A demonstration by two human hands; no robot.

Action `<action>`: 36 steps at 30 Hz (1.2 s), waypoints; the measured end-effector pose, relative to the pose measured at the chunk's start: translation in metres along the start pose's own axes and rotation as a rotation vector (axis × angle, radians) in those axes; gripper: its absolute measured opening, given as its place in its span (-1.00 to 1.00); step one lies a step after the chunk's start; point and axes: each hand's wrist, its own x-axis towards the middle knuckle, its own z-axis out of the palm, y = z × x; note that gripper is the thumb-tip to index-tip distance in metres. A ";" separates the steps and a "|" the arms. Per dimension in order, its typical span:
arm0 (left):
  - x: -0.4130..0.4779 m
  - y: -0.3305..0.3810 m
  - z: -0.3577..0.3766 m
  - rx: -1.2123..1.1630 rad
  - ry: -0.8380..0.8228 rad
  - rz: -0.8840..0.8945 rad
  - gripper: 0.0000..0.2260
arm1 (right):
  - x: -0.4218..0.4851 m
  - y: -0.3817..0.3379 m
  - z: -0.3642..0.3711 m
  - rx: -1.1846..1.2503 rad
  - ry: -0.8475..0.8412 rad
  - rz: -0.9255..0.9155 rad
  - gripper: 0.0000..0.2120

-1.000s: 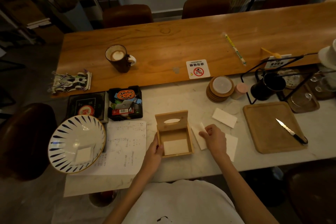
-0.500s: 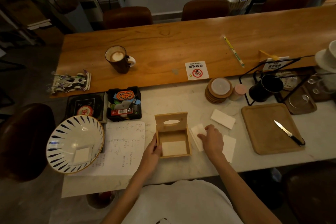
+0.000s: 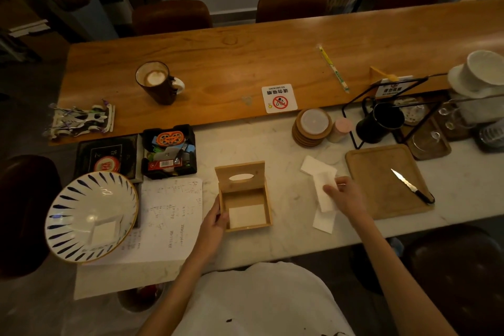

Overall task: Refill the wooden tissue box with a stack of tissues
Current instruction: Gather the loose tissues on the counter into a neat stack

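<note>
Now the wooden tissue box sits open on the marble bench, lid upright, one white sheet lying inside; the left hand clasps its left wall; the right hand pinches a tissue from the loose pile beside the wooden tray.

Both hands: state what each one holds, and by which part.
Left hand grips the wooden tissue box by its left wall. Right hand has its fingers on a tissue, at its middle.
</note>
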 end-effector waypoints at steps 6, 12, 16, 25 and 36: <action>0.000 0.001 0.000 0.010 -0.007 -0.002 -0.56 | -0.007 0.008 0.005 -0.028 -0.001 -0.041 -0.73; -0.003 0.007 0.002 0.002 0.008 -0.016 -0.56 | -0.006 0.023 -0.039 0.075 0.119 0.081 -0.57; -0.004 0.009 0.003 0.002 0.015 -0.023 -0.56 | 0.000 0.012 -0.026 0.075 -0.004 0.049 -0.59; -0.003 0.008 0.002 0.037 0.022 -0.044 -0.56 | 0.012 0.008 0.022 -0.165 0.177 -0.022 -0.74; -0.004 0.009 0.003 0.032 0.021 -0.025 -0.56 | -0.010 -0.009 -0.018 0.243 0.234 -0.153 -0.70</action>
